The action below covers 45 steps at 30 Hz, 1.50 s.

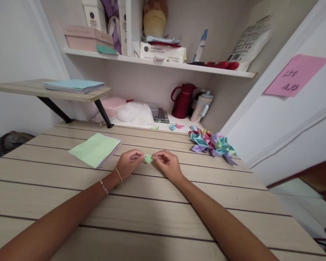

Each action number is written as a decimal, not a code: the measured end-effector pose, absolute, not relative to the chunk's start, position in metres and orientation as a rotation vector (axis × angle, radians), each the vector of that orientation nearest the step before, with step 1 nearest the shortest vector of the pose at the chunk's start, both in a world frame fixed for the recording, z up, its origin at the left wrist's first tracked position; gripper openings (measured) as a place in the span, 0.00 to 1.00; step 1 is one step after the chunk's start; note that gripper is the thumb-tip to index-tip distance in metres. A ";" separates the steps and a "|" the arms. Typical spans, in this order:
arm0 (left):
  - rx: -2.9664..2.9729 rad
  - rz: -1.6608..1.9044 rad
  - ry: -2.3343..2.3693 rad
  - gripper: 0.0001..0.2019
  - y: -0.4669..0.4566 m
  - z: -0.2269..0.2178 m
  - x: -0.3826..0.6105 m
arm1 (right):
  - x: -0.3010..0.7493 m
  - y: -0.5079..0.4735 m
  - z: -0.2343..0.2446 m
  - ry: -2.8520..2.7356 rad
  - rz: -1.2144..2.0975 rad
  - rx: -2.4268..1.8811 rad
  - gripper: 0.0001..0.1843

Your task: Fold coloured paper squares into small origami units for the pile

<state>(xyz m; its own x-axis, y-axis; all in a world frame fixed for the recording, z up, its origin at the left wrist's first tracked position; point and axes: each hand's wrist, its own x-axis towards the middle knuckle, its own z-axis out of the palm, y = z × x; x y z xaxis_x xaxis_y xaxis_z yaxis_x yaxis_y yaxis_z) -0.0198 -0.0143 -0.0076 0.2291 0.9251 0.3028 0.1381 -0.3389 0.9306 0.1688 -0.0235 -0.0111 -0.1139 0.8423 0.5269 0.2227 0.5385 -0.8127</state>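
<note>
A small folded piece of green paper (148,158) is held between my two hands, just above the slatted tabletop (152,206). My left hand (129,162) pinches its left end between thumb and fingers. At the opposite end, my right hand (167,163) grips it the same way. The paper's finer folds are too small to make out. Left of my hands lies a stack of square paper (95,149) with a light green sheet on top. To the right, a pile of folded paper boats (213,143) in several colours rests near the table's back corner.
A raised wooden shelf (78,95) on black legs bears blue-topped paper (74,85) at the left. Behind the table stand a red thermos jug (182,101) and a speckled bottle (201,107). A plastic bag (136,113) lies beside them. A pink note (297,75) hangs at the right.
</note>
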 end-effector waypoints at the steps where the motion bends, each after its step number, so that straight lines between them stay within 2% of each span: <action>1: 1.723 1.207 1.007 0.10 -0.014 -0.008 -0.020 | 0.169 -0.025 -0.010 -1.662 0.648 -0.911 0.08; 8: 2.127 1.208 1.067 0.08 -0.015 -0.003 -0.023 | 0.167 -0.030 -0.004 -1.824 0.511 -0.826 0.06; 18: 2.373 1.147 1.057 0.07 -0.016 -0.004 -0.024 | 0.168 -0.032 -0.005 -1.903 0.448 -0.796 0.11; 27: 2.445 1.130 1.046 0.07 -0.018 -0.001 -0.022 | 0.167 -0.029 -0.005 -1.848 0.515 -0.843 0.07; 34: 2.516 1.082 0.895 0.08 -0.019 -0.006 -0.020 | 0.167 -0.030 -0.005 -1.949 0.435 -0.908 0.11; 45: 2.478 1.096 0.876 0.09 -0.020 -0.005 -0.020 | 0.170 -0.024 -0.013 -2.057 0.231 -0.960 0.09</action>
<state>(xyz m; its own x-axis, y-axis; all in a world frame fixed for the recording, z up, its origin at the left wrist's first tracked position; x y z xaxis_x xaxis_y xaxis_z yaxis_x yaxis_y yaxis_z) -0.0201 -0.0201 -0.0046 0.5251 0.6354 0.5661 0.4124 -0.7719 0.4838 0.1700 -0.0240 -0.0133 -0.3600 0.7033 0.6130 0.5498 0.6908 -0.4697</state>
